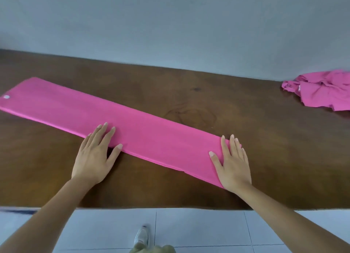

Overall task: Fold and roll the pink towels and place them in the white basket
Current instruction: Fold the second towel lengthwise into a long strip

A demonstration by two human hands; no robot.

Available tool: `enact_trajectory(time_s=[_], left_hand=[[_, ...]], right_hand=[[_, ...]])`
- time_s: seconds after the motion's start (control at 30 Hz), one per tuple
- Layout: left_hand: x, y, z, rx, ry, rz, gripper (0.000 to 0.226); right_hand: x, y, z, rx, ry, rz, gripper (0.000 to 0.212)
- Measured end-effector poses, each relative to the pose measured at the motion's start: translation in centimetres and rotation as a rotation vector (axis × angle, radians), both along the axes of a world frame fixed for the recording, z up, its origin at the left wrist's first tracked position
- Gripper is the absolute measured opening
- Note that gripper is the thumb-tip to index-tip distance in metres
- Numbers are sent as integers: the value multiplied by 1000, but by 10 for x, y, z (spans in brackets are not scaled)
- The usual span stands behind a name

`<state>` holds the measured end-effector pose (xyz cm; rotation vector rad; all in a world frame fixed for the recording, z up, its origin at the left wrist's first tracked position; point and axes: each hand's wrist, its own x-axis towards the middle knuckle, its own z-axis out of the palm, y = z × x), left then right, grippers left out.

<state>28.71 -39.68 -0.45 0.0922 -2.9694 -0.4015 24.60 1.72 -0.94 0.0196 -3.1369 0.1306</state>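
No text can be read; the small white tag on the towel is too blurred.

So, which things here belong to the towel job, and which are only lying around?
For the job: folded pink towel, pressed flat by left hand and right hand; crumpled pink towel pile, far right.
Not for the job: wooden table, shoe, tiled floor. No basket in view.

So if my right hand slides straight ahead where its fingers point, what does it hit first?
Nothing, it seems: the right hand lies flat on the long folded pink towel, and beyond is bare brown wooden table, then probably the grey wall.
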Motion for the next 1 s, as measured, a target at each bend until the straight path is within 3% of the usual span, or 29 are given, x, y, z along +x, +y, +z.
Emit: enact_trajectory(time_s=[0.3,0.47,0.7,0.83,1.0], left_hand=[[98,47,-14,-43,24,222,71],[140,80,-21,63,43,281,66],[139,130,-1,78,113,404,53],[133,166,1,75,123,408,30],[112,222,6,75,168,441,24]], right_hand=[[2,2,0,4,17,27,83],[4,1,2,-24,16,34,84],[10,1,9,-61,8,54,82],[9,7,9,-106,-6,72,80],[3,18,11,-190,-93,158,73]])
